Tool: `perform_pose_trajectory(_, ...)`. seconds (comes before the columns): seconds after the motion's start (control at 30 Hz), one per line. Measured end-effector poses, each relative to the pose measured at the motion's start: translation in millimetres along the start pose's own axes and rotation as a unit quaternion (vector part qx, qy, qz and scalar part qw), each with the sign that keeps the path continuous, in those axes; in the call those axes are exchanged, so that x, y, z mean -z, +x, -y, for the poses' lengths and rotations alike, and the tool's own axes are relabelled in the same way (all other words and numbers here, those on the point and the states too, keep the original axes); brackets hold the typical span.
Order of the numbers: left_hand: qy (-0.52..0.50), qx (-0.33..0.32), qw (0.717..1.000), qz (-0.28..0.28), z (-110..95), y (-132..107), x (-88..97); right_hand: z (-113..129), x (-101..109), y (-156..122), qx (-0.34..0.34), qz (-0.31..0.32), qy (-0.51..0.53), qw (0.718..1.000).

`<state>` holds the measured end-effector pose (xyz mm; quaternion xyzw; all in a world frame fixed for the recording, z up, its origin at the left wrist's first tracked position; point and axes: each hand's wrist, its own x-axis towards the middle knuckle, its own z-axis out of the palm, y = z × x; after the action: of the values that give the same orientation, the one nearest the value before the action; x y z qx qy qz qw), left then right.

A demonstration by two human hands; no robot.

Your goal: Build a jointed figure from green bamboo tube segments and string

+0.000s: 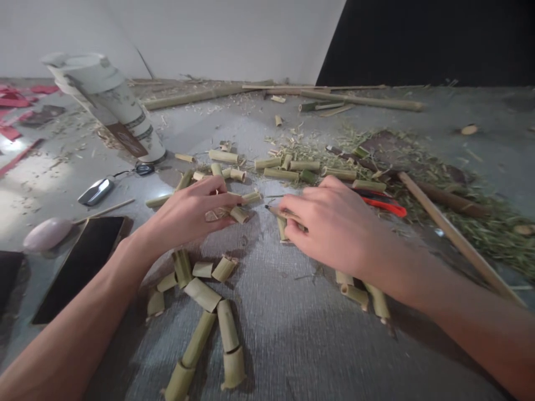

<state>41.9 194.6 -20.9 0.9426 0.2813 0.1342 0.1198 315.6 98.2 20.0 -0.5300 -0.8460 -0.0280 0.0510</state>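
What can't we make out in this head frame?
Head view only:
thin stick: only its tip shows; the right hand covers the rest.
short bamboo pieces under the left hand: fingers hide whether it grips them.
red cutter: one end sits behind the right hand.
white tube: print too blurred to read.
dark slab: cut off by the left edge.

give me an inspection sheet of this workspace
surface: grey mat, strewn with shavings
job's things: short bamboo pieces; thin pointed stick
clutter: orange knife, phone, key fob, pink oval, white tube
hands: left hand over short pieces, grip unclear; right hand closed on the stick
cables: thin cord at the fob
surroundings: long bamboo poles, white wall
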Motion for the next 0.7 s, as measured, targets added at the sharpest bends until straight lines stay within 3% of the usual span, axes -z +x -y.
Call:
perform_pose_trajectory(0.27, -0.006, -0.02, 1.0, -0.009, 4.5, 2.0, 3.7, 11.4, 7.7, 1.3, 0.006, 0.075, 0.003, 0.997)
perform_pose_trajectory(0.53, -0.041, -0.035, 0.999, 0.006, 18.5, -5.4, 9.8, 14.1, 4.8, 0.1, 0.019, 0.053, -0.021, 0.998)
perform_pose_trajectory(0.7, -0.051, -0.025, 0.998, 0.013, 12.6, -8.7, 14.4, 13.0, 2.0, -1.2, 0.013, 0.05, -0.01, 0.999)
